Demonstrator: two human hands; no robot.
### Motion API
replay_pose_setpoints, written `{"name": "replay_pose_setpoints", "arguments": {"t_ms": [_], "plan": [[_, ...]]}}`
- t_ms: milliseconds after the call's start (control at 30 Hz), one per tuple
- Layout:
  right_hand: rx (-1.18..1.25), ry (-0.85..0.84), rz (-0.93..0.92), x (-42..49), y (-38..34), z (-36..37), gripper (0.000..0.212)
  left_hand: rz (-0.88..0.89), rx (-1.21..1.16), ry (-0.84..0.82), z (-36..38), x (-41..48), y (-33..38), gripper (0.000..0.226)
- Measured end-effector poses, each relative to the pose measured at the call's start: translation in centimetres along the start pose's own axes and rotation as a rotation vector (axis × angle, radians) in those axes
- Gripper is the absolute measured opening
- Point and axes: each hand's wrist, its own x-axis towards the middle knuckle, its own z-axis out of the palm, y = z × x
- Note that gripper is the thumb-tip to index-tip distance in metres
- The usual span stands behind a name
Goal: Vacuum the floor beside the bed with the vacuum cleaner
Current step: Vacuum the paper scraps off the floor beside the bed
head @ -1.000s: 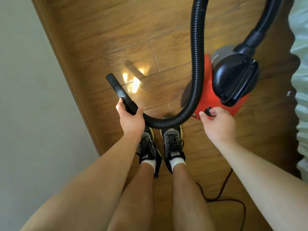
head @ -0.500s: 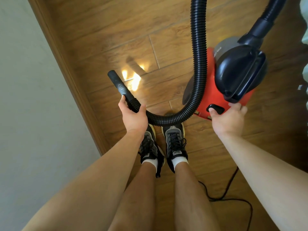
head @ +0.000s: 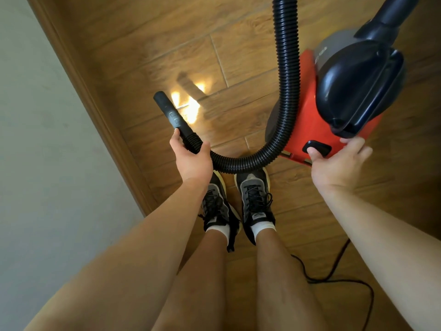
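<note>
1. head view, looking straight down: vacuum cleaner (head: 307,120) at 2 o'clock, red body under a dark handle, standing on the wooden floor (head: 155,44) just beyond the shoes (head: 253,194).
2. left hand (head: 191,158) at 10 o'clock, fingers clamped round the ribbed cuff of the hose (head: 286,80); bare tube end (head: 170,113) aimed toward 11 o'clock and held above the boards, probably kept up and ready for lowering once powered.
3. right hand (head: 338,161) at 3 o'clock, thumb pressed on the black switch (head: 318,146) at the rear of the body, other fingers apart and laid against the casing below the handle; likely bracing the machine against the push.
4. hose looping from the left hand past the toes, then up along the body's left flank and off the top edge at 12 o'clock.
5. power cord (head: 334,279) trailing at 5 o'clock behind the feet, away from the tube end.
6. skirting board (head: 95,103) and wall (head: 35,139) along the 9 o'clock side; no bed in view, so side of the target strip impossible to tell.
7. judged stage: switching on, sweeping not yet begun.
</note>
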Motion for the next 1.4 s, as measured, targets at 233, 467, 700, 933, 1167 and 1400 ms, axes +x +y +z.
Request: {"name": "replay_pose_setpoints", "arguments": {"t_ms": [233,467,700,933,1167,1400], "plan": [[-0.011,0.022,0.039,0.5,-0.3,0.6,0.067,-0.013,0.022,0.003,0.1,0.2,-0.6,0.074],[-0.026,0.021,0.026,1.0,-0.3,0.6,0.068,-0.018,0.029,-0.011,0.1,0.3,-0.4,0.074],[0.005,0.003,-0.004,0.0,-0.3,0.1,0.066,-0.024,-0.008,-0.006,-0.1,0.1,0.7,0.074],[0.025,-0.003,0.036,-0.5,-1.2,0.1,0.067,0.001,-0.012,-0.010,-0.3,0.0,1.4,0.074],[0.015,-0.024,0.051,-1.2,-1.7,-0.3,0.069,-0.008,-0.023,-0.006,-0.9,0.0,1.3,0.075],[-0.025,-0.074,0.030,-2.2,-2.7,-1.0,0.072,-0.008,-0.018,-0.003,-1.9,-0.1,1.4,0.075]]}}
